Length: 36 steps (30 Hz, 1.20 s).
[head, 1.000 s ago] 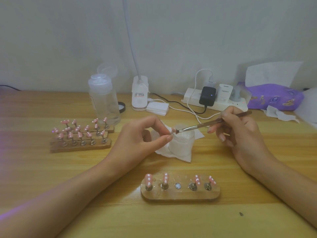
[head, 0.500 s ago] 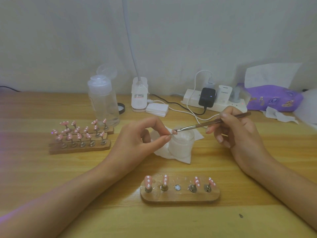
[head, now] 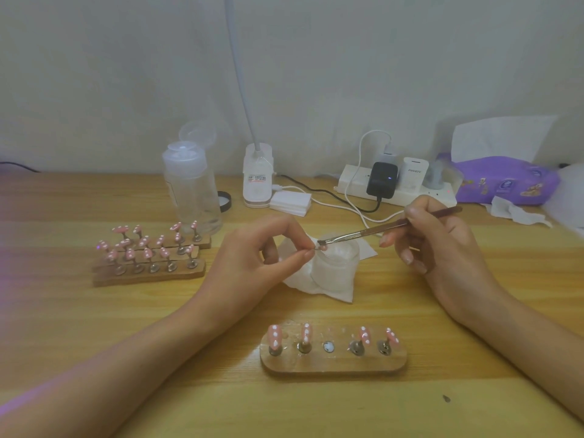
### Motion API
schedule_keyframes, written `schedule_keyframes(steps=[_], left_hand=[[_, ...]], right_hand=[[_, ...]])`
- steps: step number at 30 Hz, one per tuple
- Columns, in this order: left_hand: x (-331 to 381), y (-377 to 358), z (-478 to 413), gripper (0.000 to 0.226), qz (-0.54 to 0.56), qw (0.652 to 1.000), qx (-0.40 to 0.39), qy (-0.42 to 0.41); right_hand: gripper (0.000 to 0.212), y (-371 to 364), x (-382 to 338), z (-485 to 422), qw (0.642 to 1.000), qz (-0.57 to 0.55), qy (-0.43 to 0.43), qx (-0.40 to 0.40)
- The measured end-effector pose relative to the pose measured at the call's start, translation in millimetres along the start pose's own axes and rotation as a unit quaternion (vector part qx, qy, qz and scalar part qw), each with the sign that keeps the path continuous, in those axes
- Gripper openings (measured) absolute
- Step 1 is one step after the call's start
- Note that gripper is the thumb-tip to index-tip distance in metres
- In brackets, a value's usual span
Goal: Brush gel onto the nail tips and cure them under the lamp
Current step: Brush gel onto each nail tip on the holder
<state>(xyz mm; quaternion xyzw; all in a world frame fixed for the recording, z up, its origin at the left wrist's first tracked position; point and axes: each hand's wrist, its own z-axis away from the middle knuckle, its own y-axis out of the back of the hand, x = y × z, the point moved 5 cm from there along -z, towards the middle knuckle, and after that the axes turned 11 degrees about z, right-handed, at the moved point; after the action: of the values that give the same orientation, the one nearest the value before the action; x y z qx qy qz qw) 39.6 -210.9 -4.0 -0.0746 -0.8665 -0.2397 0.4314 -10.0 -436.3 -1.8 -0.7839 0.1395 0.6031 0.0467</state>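
Over tabletop (head: 94, 327): pinching nail tip (head: 321, 247) in left hand (head: 252, 260), brushing gel via brush (head: 363, 233) gripped in right hand (head: 442, 245); leaving curing, likely four racked tips (head: 274, 336).

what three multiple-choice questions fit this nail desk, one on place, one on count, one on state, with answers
1. Where does the white jar stand?
A. on a white tissue
B. on a shelf
C. in a drawer

2. How many pink nail tips stand on the near wooden holder?
A. three
B. four
C. five

3. What is the right hand doing?
A. resting flat
B. gripping a brush
C. holding scissors

Answers: A, the tissue shows under and around the jar; B, two tips stand on each side of one bare middle spot; B, its fingers pinch the brush handle.
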Motion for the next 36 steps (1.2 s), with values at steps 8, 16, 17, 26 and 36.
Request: schedule_keyframes(steps=[8, 16, 17, 26, 36], left_hand=[[0.4, 0.6, 0.6, 0.009, -0.001, 1.0, 0.001, 0.001], [-0.9, -0.1, 0.9, 0.01, 0.007, 1.0, 0.002, 0.006], [-1.1, -0.5, 1.1, 0.011, 0.006, 1.0, 0.002, 0.006], [-1.1, -0.2, 0.5, 0.01, 0.007, 1.0, 0.003, 0.006], [-1.6, -0.2, 0.8, 0.011, 0.005, 1.0, 0.005, 0.007]], right_hand=[[0.032, -0.2, -0.7, 0.9, 1.0, -0.001, 0.004, -0.002], [0.034, -0.3, -1.6, 1.4, 1.0, 0.001, 0.004, 0.001], [0.035, -0.4, -1.2, 1.4, 1.0, 0.008, -0.002, 0.004], [0.038, 0.6, 0.1, 0.9, 1.0, 0.01, -0.013, 0.017], [0.045, 3.9, 1.2, 0.6, 0.999, 0.0, -0.014, 0.031]])
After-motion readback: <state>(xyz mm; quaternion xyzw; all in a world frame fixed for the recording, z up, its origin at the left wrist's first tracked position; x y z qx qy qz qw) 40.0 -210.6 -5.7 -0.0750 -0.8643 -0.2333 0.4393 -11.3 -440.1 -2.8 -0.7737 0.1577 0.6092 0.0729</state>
